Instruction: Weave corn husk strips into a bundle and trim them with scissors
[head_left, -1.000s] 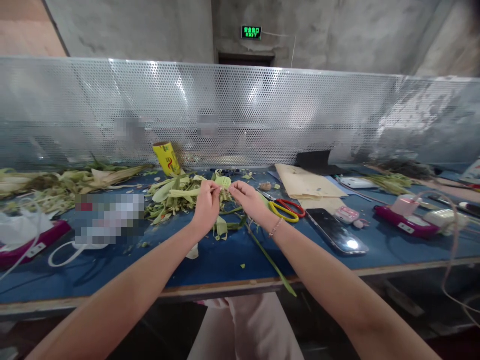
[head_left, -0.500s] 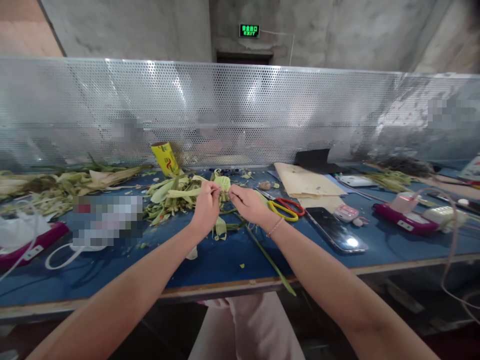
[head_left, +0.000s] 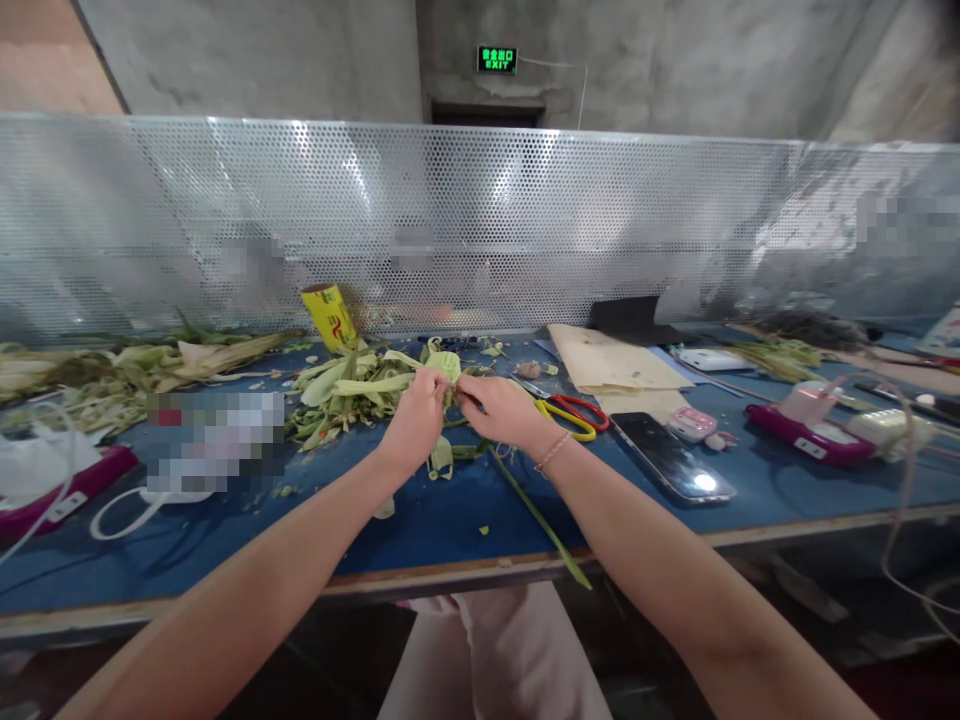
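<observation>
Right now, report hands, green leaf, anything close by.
Left hand, right hand: fingertips close together at pale green leaf, grip unclear. Husk pile beside left hand. Scissors beside right hand.

- At the far side I see a long, silver, perforated metal panel [head_left: 480, 190], shiny with bright streaks.
- Beyond it, the tall grey wall [head_left: 675, 70] looks like rough, matt concrete.
- My near view shows a smooth, matt blue tabletop [head_left: 450, 540].
- The pale green, flat leaf piece [head_left: 447, 363] reads to me as thin and matt.
- Right of it, the red-and-yellow-handled scissors [head_left: 553, 402] have smooth, plastic-looking handles.
- Farther right, I see a glossy, glass-faced black rectangular phone [head_left: 667, 455] and matt tan paper sheets [head_left: 611, 360].
</observation>
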